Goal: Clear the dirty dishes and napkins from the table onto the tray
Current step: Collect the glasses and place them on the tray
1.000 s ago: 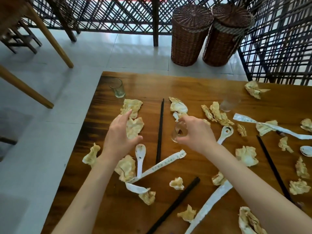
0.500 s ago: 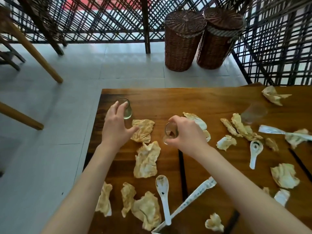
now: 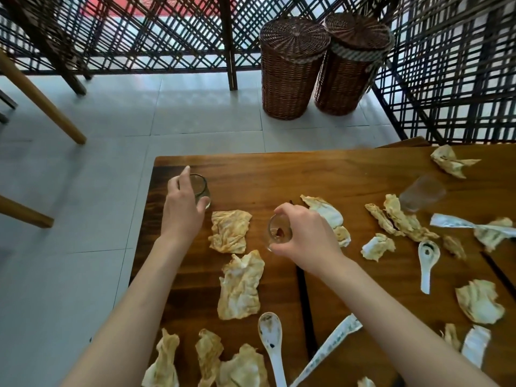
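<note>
My left hand (image 3: 183, 208) curls round a small clear glass (image 3: 201, 188) standing near the far left corner of the wooden table (image 3: 279, 177). My right hand (image 3: 304, 238) grips a second small glass (image 3: 277, 231) from above and holds it tilted over the table's middle. A third glass (image 3: 423, 192) stands at the right, blurred. Crumpled stained napkins (image 3: 230, 231) (image 3: 241, 286) lie scattered between and below my hands. White ceramic spoons (image 3: 270, 339) (image 3: 428, 261) lie among them. No tray is in view.
Black chopsticks (image 3: 305, 300) and torn white paper sleeves (image 3: 332, 347) lie on the table. Two lidded wicker baskets (image 3: 290, 68) (image 3: 351, 65) stand on the tiled floor beyond the far edge, before a dark lattice screen (image 3: 167, 32). Wooden chair legs (image 3: 42, 99) are at the left.
My left hand reached forward from the napkins to the glass at the far left corner and closed round it. My right hand kept hold of its glass. The view shifted forward.
</note>
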Tool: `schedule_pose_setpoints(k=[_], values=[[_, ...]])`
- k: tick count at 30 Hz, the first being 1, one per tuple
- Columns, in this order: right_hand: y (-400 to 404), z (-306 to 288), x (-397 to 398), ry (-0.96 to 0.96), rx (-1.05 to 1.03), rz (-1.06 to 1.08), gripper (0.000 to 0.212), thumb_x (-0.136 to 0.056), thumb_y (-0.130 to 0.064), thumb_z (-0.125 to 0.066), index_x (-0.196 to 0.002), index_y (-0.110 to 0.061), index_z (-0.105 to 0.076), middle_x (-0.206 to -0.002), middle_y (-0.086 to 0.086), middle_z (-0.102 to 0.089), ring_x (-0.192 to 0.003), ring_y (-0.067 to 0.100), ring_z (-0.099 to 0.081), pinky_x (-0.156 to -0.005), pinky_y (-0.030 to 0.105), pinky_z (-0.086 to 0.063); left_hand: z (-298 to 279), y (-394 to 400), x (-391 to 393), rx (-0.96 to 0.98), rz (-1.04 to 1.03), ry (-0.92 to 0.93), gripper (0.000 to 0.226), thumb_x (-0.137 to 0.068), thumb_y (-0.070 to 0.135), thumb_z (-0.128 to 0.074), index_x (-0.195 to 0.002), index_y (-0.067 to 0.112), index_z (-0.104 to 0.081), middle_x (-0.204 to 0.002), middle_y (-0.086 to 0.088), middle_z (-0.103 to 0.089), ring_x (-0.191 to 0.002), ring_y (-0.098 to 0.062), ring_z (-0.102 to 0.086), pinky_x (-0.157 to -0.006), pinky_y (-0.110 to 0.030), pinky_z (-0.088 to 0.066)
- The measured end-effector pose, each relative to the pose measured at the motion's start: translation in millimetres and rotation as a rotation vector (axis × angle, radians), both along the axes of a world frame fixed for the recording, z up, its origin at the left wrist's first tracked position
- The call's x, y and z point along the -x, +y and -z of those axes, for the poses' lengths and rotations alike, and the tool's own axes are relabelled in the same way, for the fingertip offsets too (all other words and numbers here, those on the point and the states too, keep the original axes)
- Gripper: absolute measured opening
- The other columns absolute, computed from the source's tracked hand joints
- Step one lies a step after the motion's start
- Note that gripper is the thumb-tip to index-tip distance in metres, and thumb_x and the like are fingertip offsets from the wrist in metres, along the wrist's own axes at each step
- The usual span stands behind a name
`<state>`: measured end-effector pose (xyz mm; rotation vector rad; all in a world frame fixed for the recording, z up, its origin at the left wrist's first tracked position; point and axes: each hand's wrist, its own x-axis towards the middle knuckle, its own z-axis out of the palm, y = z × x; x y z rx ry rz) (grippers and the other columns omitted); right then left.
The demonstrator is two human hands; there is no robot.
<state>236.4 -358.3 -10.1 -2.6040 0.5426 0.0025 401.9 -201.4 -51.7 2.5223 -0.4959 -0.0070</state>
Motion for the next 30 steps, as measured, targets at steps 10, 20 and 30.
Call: schedule_pose_setpoints(k=[10,20,30], values=[[-4,-4,8,0.023,-0.004,0.019,0.059,-0.067,-0.036,-0.078,-0.118,-0.022,-0.053,-0.105,-0.003,-0.062,-0.09,0.017,-0.058,-0.073,0.033,-0.052,-1,2,1,0.004,-0.031,0.036,0.068,-0.085,0.018,-0.068,-0.142,0.008,-0.032,-0.138,-0.017,-0.038,-0.12,-0.034,-0.05,-0.094,-0.036,-0.045],[-7,-23,39,-0.015,-0.016,0.065,0.055,-0.066,-0.037,-0.077,-0.115,-0.024,-0.055,-0.105,-0.006,-0.063,-0.091,0.014,-0.059,-0.072,0.027,-0.051,-19,17,41,0.063,0.011,0.022,0.063,-0.08,0.024,-0.073,-0.133,0.009,-0.042,-0.131,-0.014,-0.043,-0.11,-0.029,-0.054,-0.084,-0.029,-0.046],[-20,-75,160,-0.043,-0.039,0.172,0.058,-0.066,-0.041,-0.079,-0.117,-0.026,-0.055,-0.108,-0.008,-0.063,-0.092,0.009,-0.06,-0.075,0.023,-0.052,-101,-6,181,0.096,0.239,0.039,0.062,-0.071,0.015,-0.081,-0.124,0.011,-0.049,-0.12,-0.008,-0.048,-0.107,-0.018,-0.047,-0.086,-0.027,-0.047]])
